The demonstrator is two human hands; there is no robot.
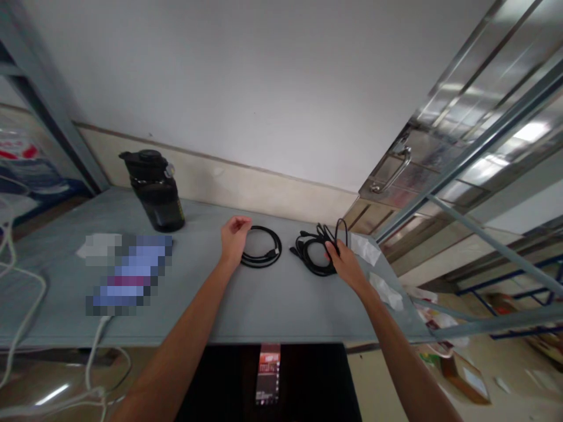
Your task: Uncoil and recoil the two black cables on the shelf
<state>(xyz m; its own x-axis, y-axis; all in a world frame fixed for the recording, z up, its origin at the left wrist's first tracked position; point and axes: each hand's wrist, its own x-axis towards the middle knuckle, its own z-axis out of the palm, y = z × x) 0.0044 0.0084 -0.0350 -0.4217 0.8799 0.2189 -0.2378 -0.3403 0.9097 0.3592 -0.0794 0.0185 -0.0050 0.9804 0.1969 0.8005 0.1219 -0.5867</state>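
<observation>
- The left hand (pixel 234 234) rests loosely curled, holding nothing, at the edge of a coiled black cable (pixel 263 247) lying flat on the tabletop (pixel 264 305).
- The right hand (pixel 343 264) grips a looser cable bundle (pixel 314 252) nearby.
- Best handled by pinching the whole bundle so no loops spring free.

Open tabletop (pixel 272 305) between and in front of both arms. Left: black bottle (pixel 155 190) near the wall, blurred object (pixel 129 272) before it, white cable (pixel 26 305) at the edge. Right: plastic bags (pixel 373 264) along the edge, slanted metal frame (pixel 475 234) beyond.
</observation>
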